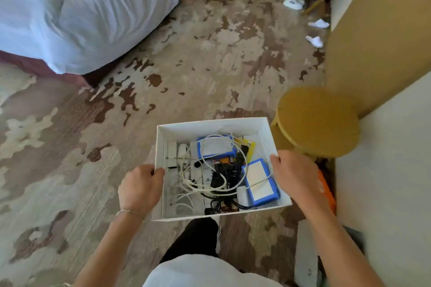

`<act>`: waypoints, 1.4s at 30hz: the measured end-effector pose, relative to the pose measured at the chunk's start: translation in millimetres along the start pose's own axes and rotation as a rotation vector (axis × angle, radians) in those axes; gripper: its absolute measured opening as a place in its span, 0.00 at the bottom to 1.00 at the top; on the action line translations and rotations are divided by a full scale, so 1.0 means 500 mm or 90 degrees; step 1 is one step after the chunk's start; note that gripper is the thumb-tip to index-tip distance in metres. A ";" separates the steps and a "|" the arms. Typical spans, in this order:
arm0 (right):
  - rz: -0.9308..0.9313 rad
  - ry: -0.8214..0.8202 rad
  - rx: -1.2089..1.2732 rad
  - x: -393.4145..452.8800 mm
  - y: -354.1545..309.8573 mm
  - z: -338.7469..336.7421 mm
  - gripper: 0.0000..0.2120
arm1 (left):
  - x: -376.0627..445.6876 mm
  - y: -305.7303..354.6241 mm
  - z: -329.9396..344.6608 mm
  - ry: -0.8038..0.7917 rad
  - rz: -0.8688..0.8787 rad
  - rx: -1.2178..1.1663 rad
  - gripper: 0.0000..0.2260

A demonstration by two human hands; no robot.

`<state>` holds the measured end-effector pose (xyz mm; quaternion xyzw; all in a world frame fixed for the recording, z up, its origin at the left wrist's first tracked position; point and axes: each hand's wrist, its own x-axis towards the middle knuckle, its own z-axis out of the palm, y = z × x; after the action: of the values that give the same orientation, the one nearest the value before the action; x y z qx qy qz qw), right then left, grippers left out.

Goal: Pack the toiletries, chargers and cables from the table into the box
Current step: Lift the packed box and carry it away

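An open white box [210, 124] is held in the air above the patterned carpet, in front of my body. My left hand [140, 187] grips its left wall, thumb over the rim. My right hand [295, 176] grips the right wall the same way. Inside lie two blue-edged white packs [261, 182], tangled white cables [198, 187], black cables [220, 178], white chargers [172, 152] and a yellow packet [248, 145].
A round yellow side table [319, 121] stands just right of the box. A bed with white sheets [81, 11] fills the upper left. White slippers [316, 41] and a shoe [293, 2] lie far right. An orange thing [326, 190] sits beside my right wrist.
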<state>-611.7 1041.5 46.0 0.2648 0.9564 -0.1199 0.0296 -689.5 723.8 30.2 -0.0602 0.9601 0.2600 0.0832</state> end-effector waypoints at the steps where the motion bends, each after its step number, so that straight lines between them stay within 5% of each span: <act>1: 0.022 0.007 0.005 0.011 0.026 -0.006 0.22 | 0.018 0.032 0.018 -0.015 0.015 0.004 0.17; 15: 0.299 0.058 0.011 0.197 0.348 -0.036 0.16 | 0.237 0.482 0.256 -0.159 0.260 0.053 0.18; 30: 0.370 0.002 0.073 0.485 0.691 -0.054 0.19 | 0.335 0.868 0.565 -0.194 0.247 0.144 0.16; 42: 0.404 -0.026 0.084 0.738 0.914 0.064 0.19 | 0.459 1.055 0.862 -0.215 0.261 0.181 0.19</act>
<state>-693.9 1597.8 -127.3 0.5487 0.8155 -0.1715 0.0679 -942.4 1378.9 -122.5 0.1916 0.9515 0.1410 0.1952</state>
